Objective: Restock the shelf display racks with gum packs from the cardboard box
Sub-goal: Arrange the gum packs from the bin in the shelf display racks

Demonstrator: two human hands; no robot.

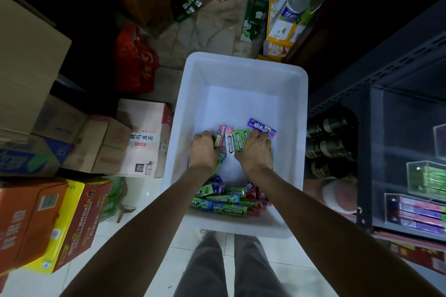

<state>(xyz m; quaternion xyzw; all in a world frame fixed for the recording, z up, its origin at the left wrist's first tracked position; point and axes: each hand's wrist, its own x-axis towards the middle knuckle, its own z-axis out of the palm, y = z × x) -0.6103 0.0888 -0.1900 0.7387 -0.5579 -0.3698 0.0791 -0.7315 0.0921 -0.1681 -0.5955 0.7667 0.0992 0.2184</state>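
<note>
the gum packs [232,143] look light and stiff, small flat card or foil-wrapped sticks that should neither bend nor crush under an ordinary squeeze, though their glossy wrappers may slide against one another, so i judge it best to take several at once as a squared stack, pinching across the long flat faces with fingers on one side and thumb on the other rather than by the short ends. both hands are down in the white plastic tub [243,72], not a cardboard box. the left hand [204,149] has its grip curled round a few pink and red packs held upright, while the right hand [257,152] lies over the green packs with fingers bent; whether its grip actually pinches one i cannot tell. between the hands stand a pink-and-white doublemint pack and a green doublemint pack, and a purple pack [261,128] lies just beyond the right fingertips on the tub floor. a loose heap of packs [226,198], green, blue and red, sits at the near end of the tub under the forearms. the clear display racks [420,210] on the dark shelf [366,94] to the right already show rows of purple and green packs.
</note>
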